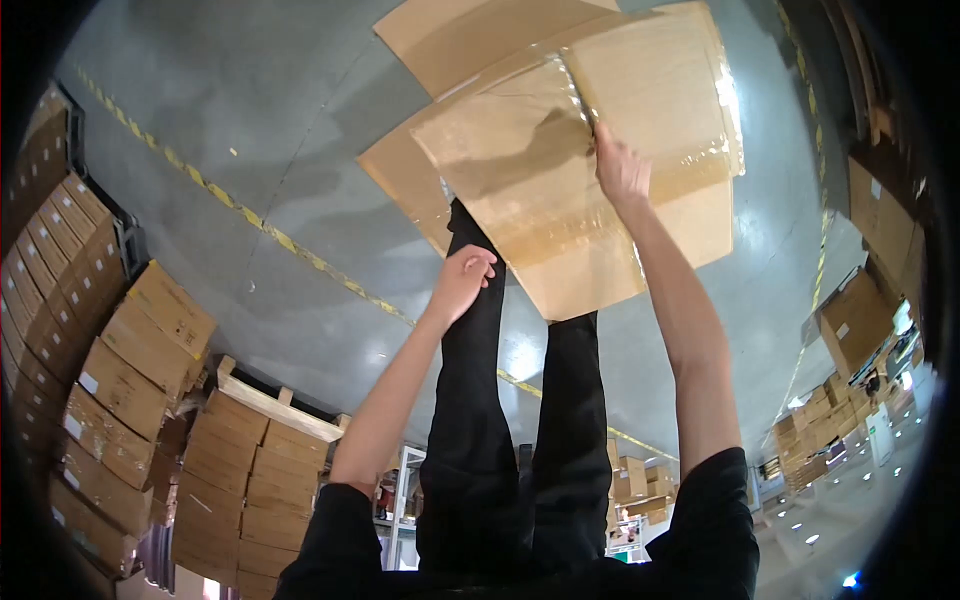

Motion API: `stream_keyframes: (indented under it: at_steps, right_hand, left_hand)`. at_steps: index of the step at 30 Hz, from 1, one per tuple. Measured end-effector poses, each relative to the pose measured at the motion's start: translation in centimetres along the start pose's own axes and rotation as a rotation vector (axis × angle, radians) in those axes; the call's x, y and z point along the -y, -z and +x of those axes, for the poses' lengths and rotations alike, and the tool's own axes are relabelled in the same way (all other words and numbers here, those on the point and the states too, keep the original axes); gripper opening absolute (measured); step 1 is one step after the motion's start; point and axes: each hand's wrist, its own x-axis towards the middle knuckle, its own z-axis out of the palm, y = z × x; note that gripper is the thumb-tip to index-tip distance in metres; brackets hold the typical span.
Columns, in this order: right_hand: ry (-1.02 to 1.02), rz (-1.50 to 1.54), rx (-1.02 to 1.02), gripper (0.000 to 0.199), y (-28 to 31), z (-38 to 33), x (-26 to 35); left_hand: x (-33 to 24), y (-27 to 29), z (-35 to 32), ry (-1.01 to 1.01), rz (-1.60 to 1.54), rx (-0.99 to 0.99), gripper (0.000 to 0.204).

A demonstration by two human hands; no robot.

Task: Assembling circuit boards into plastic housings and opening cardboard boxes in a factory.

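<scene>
A flattened cardboard box (500, 140) with strips of clear, shiny tape lies in front of me, and its near corner covers part of my feet. My right hand (622, 172) is closed at the gap between two of its panels, seemingly gripping a panel edge there. The undersides of those fingers are hidden. My left hand (465, 280) is loosely curled beside the box's left edge, in front of my left trouser leg, with nothing visible in it. More flat cardboard (460, 35) shows beneath and beyond the box.
Yellow-and-black tape lines (250, 215) run along the grey floor (250, 100) on both sides. Stacked cartons (130, 380) and a wooden pallet (280, 400) stand at the left. Further cartons (860, 320) stand at the right.
</scene>
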Motion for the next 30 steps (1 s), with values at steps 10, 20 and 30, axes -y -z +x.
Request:
stream_keyframes:
  at_steps: [10,20,30]
  right_hand:
    - [-0.213,-0.080,0.273,0.016,-11.6,-28.3,-16.3]
    - [-0.800,0.572,0.296,0.025,-18.4,-45.2,-22.5]
    - [-0.858,1.225,-0.167,0.031,-17.2,-36.0,-15.8]
  left_hand:
    - [-2.6,-12.0,6.5,-0.225,0.813,-0.034,0.020]
    - [6.5,-28.8,9.1,-0.711,1.970,0.219,0.063]
    - [5.0,-28.8,9.1,-0.459,2.442,0.275,0.059]
